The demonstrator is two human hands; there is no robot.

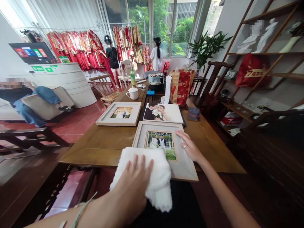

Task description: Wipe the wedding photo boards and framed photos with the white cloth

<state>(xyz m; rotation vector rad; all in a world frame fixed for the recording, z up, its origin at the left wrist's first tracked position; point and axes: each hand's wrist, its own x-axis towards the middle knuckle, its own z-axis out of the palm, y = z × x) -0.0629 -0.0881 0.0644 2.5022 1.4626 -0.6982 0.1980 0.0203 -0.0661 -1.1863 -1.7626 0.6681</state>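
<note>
A white fluffy cloth (158, 183) covers the lower left corner of a light picture frame (187, 164) holding a photo of a couple outdoors. My left hand (135, 180) is on the cloth, its fingers bent a little and pressing it against the frame; the thumb is hidden. Part of the cloth hangs past the table's front edge. On the frame's right side rests my right hand (190, 147), with a ring on one finger and the fingers stretched out over the border. The frame lies face up, tilted slightly, its near edge jutting over the table edge.
A second framed photo (99, 120) and a large couple print (174, 115) lie behind on the wooden table (95, 148). Further back stand a white lidded mug (133, 94), a green bottle (132, 77) and a red-and-brown bag (181, 87). Two people stand by clothes racks; another reclines at left.
</note>
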